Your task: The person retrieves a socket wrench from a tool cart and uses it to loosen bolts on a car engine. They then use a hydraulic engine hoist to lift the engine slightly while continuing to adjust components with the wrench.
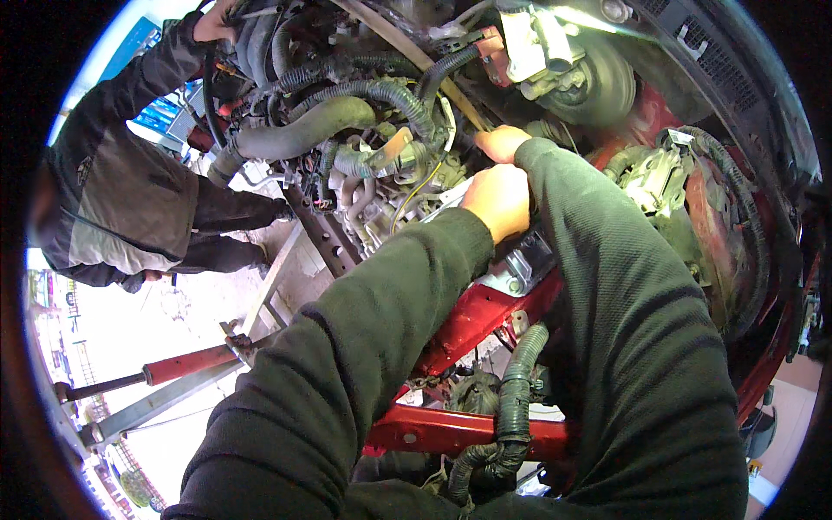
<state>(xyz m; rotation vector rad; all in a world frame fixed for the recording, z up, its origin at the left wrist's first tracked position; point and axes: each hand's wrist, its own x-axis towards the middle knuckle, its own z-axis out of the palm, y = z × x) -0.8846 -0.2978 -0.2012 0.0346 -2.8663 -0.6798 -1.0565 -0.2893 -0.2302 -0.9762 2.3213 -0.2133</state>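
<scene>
My left hand [500, 201] is closed, knuckles up, low in the engine bay beside a metal bracket [517, 270] on the red body rail [472, 325]. Its fingertips are hidden beneath it. Just beyond, my right hand [501, 144] is curled, reaching in from the right near the lower end of a long tan strip [407, 48]. What either hand grips is out of sight. Left of my hands are a thin yellow cable [425, 184], ribbed black conduit [403, 102] and a thick rubber hose [316, 126].
A co-worker [130, 195] leans in from the left, one hand [217, 22] by the far hoses. A round brake booster [598, 87] sits at upper right. Below my arms, a wrapped harness [514, 390] crosses a red crossbar [433, 431]. A red-sleeved strut [186, 364] stands lower left.
</scene>
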